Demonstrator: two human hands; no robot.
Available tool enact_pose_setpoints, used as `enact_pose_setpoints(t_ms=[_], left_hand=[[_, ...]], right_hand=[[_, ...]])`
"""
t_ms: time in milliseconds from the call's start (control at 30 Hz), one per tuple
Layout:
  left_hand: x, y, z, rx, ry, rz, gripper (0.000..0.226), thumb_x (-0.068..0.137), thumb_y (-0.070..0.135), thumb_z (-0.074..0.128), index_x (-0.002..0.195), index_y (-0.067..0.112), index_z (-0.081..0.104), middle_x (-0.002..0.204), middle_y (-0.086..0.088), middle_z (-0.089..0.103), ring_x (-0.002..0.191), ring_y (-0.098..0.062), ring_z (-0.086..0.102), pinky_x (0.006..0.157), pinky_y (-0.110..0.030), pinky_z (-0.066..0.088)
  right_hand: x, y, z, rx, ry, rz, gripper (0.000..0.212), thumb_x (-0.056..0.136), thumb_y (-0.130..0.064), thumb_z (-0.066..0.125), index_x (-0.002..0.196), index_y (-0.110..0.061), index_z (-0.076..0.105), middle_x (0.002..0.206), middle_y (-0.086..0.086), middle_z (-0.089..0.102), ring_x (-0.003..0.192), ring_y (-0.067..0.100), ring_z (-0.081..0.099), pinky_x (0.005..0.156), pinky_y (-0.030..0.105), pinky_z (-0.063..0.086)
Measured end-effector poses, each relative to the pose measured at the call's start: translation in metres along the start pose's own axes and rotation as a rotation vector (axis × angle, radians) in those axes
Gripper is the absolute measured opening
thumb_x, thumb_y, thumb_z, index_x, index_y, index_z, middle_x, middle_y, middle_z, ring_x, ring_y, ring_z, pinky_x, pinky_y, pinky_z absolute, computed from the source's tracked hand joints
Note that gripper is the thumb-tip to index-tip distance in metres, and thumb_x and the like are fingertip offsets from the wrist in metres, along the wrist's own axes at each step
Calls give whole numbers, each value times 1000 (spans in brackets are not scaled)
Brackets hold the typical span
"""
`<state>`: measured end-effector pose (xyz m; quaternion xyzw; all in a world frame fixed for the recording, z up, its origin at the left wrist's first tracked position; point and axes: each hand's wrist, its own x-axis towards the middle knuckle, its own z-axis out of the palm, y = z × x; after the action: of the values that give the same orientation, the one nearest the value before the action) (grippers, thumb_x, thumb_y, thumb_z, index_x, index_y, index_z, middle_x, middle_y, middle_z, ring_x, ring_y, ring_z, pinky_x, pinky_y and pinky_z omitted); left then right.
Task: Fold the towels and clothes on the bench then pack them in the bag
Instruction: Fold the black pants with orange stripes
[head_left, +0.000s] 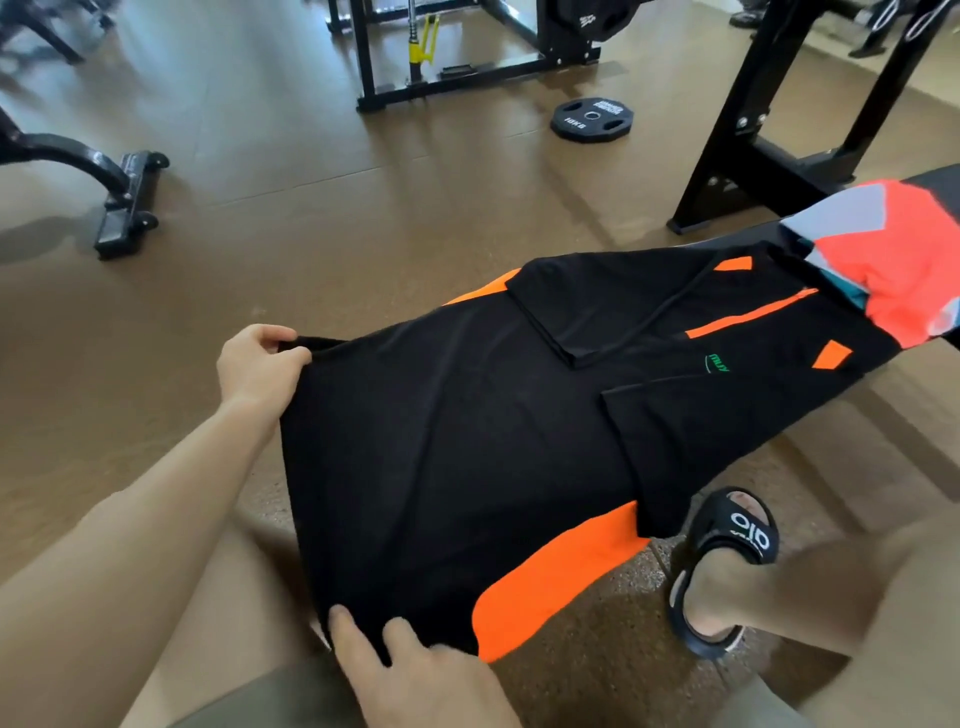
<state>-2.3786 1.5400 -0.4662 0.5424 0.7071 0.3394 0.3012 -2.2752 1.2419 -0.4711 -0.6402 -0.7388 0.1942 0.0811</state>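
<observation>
A black shirt with orange panels (467, 441) lies stretched along the bench, its sleeves folded in over the chest. My left hand (257, 364) pinches the far corner of its hem. My right hand (415, 670) grips the near corner of the hem, fingers on top of the cloth. Past the shirt's collar lies a red, grey and teal garment (893, 260) on the bench's right end. The bench itself is almost wholly covered by the clothes. No bag is in view.
My foot in a black sandal (727, 561) stands on the brown floor right of the shirt. A black rack frame (769, 130) rises behind the bench. A 10 kg weight plate (589, 118) lies on the floor, and a machine foot (124, 202) stands at left.
</observation>
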Motion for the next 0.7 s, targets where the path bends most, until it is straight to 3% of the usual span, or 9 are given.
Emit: enact_pose_setpoints(t_ms=[33,100,133,233,333,400,500,600,700], left_hand=[[1,11,-1,15,-1,26,31,81,11,72,111,18,71,112,-1,64,108,-20,62,92,-37,54],[3,39,1,46,-14,93,32,77,15,74,109,20,73,111,0,65,107,-20,63,98,-41,54],[3,56,4,51,-24,136,31,75,17,75,106,22,73,110,0,66,106,-21,64,98,-43,54],[1,111,28,124,-62,310,27,77,20,74,104,23,74,107,3,67,105,-16,62,101,-34,51],[-7,162,68,226,-117,519,25,84,15,69,108,16,75,111,3,68,107,-14,60,97,-27,46],[-13,190,100,280,-139,632,25,84,13,67,109,16,75,117,-1,70,111,-19,61,96,-27,44],[-29,221,152,359,-184,754,28,86,11,64,113,13,72,122,-6,66,114,-23,59,97,-29,42],[-51,251,201,410,-230,837,29,87,7,62,114,10,71,123,-10,62,115,-26,57,98,-31,43],[-66,278,248,443,-288,859,29,85,4,59,112,8,70,124,-12,60,115,-28,57,97,-32,44]], right_hand=[[-2,3,-18,68,-44,22,55,75,-27,41,121,-43,68,63,-2,47,41,21,30,43,24,14],[4,17,-48,149,70,28,62,84,-17,46,141,-40,45,83,3,45,68,27,43,47,31,21],[2,26,-61,262,-2,-1,61,88,-16,46,144,-38,36,91,5,46,81,31,46,53,33,30],[-3,58,-102,484,157,13,48,91,-33,42,139,-36,42,110,0,58,107,25,55,89,40,47],[-13,97,-132,458,182,120,69,86,-56,62,146,-41,32,123,-12,52,118,10,48,99,28,44],[-19,127,-144,350,175,222,68,84,-56,66,143,-40,36,121,-14,56,114,12,53,96,29,48],[-28,178,-153,282,308,377,22,94,-49,56,103,-28,57,87,-7,67,82,19,65,71,36,54],[-42,233,-169,343,343,490,31,98,-40,55,75,-20,52,65,-1,59,59,16,58,54,29,40],[-56,285,-191,445,304,583,41,99,-41,55,68,-16,45,52,-3,49,45,12,50,48,27,35]])
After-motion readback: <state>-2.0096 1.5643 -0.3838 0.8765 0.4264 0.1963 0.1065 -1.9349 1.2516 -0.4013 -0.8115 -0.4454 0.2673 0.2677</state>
